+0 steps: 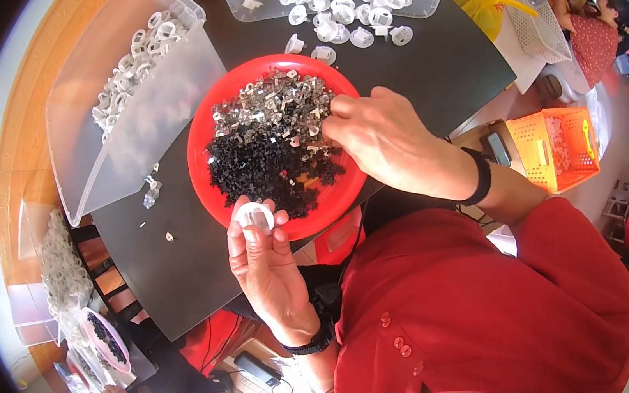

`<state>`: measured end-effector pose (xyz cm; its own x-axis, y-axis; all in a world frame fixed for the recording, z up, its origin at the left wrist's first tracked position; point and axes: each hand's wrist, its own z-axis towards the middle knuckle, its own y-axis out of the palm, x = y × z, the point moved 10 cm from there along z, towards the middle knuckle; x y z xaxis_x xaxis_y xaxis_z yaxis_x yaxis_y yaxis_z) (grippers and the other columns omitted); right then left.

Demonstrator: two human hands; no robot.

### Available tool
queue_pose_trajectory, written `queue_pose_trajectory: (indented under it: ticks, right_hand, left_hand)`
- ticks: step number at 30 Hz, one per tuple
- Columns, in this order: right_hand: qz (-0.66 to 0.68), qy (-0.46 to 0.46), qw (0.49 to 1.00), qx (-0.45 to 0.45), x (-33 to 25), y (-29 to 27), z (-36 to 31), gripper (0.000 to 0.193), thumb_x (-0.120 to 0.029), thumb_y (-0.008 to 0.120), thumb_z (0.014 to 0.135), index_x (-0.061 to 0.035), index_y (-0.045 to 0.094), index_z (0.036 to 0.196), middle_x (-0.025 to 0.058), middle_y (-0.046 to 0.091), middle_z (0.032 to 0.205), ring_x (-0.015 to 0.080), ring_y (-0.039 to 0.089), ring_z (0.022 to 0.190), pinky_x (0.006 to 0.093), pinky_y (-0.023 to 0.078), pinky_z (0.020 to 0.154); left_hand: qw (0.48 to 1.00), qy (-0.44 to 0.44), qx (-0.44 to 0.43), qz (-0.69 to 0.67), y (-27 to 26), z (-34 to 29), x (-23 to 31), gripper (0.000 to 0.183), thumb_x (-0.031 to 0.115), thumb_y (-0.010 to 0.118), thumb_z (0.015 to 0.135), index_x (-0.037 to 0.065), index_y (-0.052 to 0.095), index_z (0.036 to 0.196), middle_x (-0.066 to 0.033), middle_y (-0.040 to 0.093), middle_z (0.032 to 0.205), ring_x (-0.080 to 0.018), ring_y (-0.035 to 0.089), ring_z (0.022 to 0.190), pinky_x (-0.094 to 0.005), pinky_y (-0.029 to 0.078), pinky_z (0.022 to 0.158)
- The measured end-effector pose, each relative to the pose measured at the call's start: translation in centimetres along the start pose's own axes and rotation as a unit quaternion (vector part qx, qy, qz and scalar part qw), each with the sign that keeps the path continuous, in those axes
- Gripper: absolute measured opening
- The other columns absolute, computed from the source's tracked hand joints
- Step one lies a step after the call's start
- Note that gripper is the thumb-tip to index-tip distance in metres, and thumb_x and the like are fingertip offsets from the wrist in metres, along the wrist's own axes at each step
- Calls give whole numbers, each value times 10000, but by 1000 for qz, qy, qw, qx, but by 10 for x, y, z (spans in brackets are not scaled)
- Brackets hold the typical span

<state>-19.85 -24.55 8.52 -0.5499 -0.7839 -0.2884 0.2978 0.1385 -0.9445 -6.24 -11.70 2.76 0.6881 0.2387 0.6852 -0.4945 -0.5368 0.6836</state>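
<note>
A white round part (256,216) is held betw. thumb & fingers of the L hand (267,269), at the near-left rim of a red bowl (200,155) on a dark table (163,274). By the R hand (386,137), the bowl's right side is reached; its fingers are curled in, tips partly hidden, so whether a pc. is gripped cannot be told. Clear pcs. (272,103) are heaped against black pcs. (248,169), w/ no divider seen, so the wrong kind, or two at once, could be picked up. The white part is held by its edge only; if the grip were loosened, it could be dropped among the small pcs. Bowl contents could also be spilled if the rim were knocked by a wrist.
</note>
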Motion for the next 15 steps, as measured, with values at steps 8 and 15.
queue_pose_trajectory:
  ticks: [8, 15]
  right_hand:
    - [8, -21, 998, -67, -9, 18, -6, 78, -129, 692, 733, -84, 629, 741, 33, 580, 822, 233, 587, 705, 348, 419, 626]
    - [-27, -35, 998, -49, -12, 20, -5, 123, -161, 698, 735, -60, 631, 720, 35, 580, 765, 218, 581, 676, 350, 420, 628]
  left_hand:
    - [999, 14, -4, 28, 5, 4, -3, 263, 93, 634, 894, 16, 587, 1141, -197, 577, 1228, -206, 658, 911, -260, 577, 781]
    - [999, 14, -17, 48, 12, 1, -4, 242, 108, 632, 899, 11, 587, 1115, -205, 597, 1190, -188, 657, 872, -275, 569, 788]
